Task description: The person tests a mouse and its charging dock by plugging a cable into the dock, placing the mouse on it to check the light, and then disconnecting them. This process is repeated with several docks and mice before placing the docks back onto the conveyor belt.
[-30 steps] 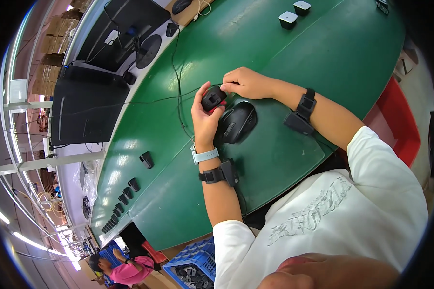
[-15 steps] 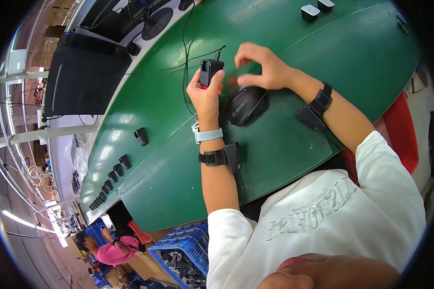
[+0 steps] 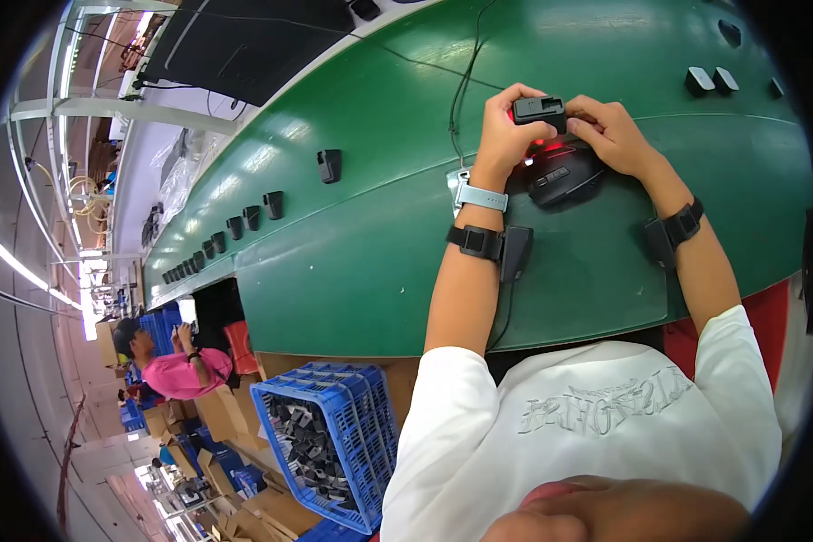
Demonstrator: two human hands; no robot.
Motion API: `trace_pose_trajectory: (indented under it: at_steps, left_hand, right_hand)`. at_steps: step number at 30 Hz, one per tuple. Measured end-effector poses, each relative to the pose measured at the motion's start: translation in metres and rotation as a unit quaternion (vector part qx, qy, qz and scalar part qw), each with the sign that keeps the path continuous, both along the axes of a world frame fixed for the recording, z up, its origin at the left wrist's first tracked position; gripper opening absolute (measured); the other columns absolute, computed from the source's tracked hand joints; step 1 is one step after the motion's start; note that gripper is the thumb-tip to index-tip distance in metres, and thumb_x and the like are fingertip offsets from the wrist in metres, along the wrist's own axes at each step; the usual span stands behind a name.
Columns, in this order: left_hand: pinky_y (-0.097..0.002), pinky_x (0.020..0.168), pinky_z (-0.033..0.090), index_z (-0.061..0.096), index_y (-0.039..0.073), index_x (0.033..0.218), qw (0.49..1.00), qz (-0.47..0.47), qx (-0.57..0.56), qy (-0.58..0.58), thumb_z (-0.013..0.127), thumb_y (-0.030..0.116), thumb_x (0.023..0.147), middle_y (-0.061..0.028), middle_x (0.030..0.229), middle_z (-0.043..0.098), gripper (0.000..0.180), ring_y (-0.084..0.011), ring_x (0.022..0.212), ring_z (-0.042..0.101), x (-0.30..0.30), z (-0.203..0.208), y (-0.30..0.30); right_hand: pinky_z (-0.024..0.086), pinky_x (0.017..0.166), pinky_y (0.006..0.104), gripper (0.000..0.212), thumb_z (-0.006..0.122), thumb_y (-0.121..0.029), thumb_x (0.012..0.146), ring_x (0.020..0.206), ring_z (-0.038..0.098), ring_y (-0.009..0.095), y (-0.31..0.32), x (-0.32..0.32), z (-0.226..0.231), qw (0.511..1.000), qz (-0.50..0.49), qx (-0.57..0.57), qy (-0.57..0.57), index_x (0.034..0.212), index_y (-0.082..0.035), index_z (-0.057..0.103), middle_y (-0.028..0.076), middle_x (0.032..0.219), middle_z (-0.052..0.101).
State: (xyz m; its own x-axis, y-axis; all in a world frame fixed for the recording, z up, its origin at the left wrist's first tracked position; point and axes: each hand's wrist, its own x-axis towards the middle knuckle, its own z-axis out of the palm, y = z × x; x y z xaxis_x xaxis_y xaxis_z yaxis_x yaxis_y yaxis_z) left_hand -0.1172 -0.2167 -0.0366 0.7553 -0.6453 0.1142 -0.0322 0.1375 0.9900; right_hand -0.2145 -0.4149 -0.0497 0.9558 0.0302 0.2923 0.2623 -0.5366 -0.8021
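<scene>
My left hand (image 3: 508,135) grips a small black box-shaped device (image 3: 540,110) with a recess in its top, held above the green table. My right hand (image 3: 611,134) is at the device's right end, thumb and fingers brought together there; what lies between them is too small to make out. Beneath both hands a black rounded, mouse-shaped device (image 3: 565,176) rests on the table. Red light glows between it and the held device.
Similar black devices (image 3: 330,165) stand in a row along the table's left side. Two white-topped black pieces (image 3: 699,82) sit at far right. A black cable (image 3: 462,95) crosses the table (image 3: 379,262). A blue crate (image 3: 370,434) of black parts stands below; a person in pink (image 3: 185,372) is farther left.
My left hand has turned the device from upright to nearly level. My right hand has come in from the right to the device's end. The whole view has swung round.
</scene>
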Motion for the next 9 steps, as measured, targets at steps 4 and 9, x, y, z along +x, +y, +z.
trace_pose_trajectory:
  at_steps: [4, 9]
  left_hand:
    - [-0.0256, 0.054, 0.045, 0.066, -0.001, 0.098, 0.999, 0.005, -0.037, 0.007, 0.071, -0.005, 0.064, -0.0049, 0.078, 0.064, 0.034, -0.0131, 0.062, 0.059, 0.001, -0.004, -0.003]
    - [-0.0253, 0.049, 0.039, 0.067, 0.002, 0.098, 0.976, 0.094, -0.169, 0.097, 0.069, 0.001, 0.065, -0.0045, 0.075, 0.058, 0.033, -0.0117, 0.056, 0.052, 0.000, -0.008, -0.045]
  right_hand:
    - [0.031, 0.053, 0.0287, 0.025, 0.071, -0.013, 0.093, 0.055, 0.039, 0.009, -0.007, -0.002, -0.007, 1.000, -0.016, 0.003, -0.018, 0.116, -0.003, 0.067, 0.002, 0.065, 0.053]
    - [0.035, 0.054, 0.0278, 0.050, 0.079, -0.022, 0.091, 0.059, 0.045, 0.007, -0.038, -0.037, 0.012, 0.984, -0.136, -0.026, -0.111, 0.138, -0.011, 0.066, 0.000, 0.075, 0.064]
